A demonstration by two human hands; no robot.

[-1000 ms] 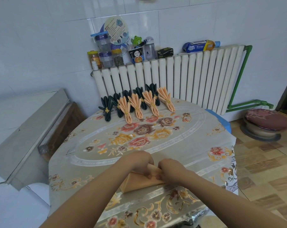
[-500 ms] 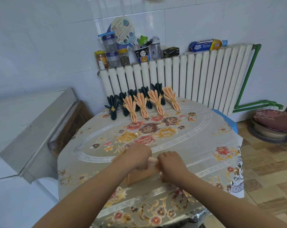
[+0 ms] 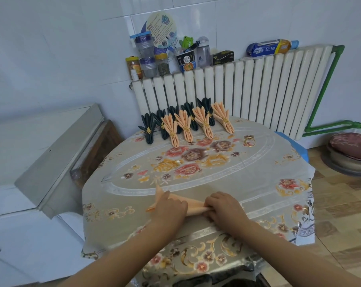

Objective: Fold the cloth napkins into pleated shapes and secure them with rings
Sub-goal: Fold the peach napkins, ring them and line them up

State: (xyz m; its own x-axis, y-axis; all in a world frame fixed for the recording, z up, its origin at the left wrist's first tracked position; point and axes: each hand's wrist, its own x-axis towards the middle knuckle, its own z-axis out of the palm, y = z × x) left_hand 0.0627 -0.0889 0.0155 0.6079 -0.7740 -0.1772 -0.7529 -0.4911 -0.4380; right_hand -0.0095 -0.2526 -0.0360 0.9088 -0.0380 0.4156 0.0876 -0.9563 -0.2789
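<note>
A: What is being worked on at the near edge of the table (image 3: 258, 183)?

B: A peach napkin (image 3: 194, 206) is being gathered into pleats there. It is being held at both ends, lying flat on the flowered cloth between the two hands, with one corner sticking up behind the left hand (image 3: 170, 211).

A: How is it being gripped?

B: The narrow end is being pinched by the right hand (image 3: 225, 208), whose fingers are curled round the bunched folds. The wider end is being pressed down under the left hand; its fingers are bent over the fabric, though whether the cloth is being pinched or only pinned flat cannot be told from this angle.

A: And how much is being counted as done?

B: A row of finished pieces is being kept at the far edge, in front of the radiator (image 3: 258, 90): four peach napkins (image 3: 198, 125) and, behind them, dark green napkins (image 3: 148, 129), five as far as can be made out, each cinched with a gold ring.

A: What is being left to do?

B: This napkin is judged to be only partly pleated and is not yet being ringed. A loose gold ring (image 3: 249, 140) is lying on the table, well apart from the hands, to the right of the finished row.
</note>
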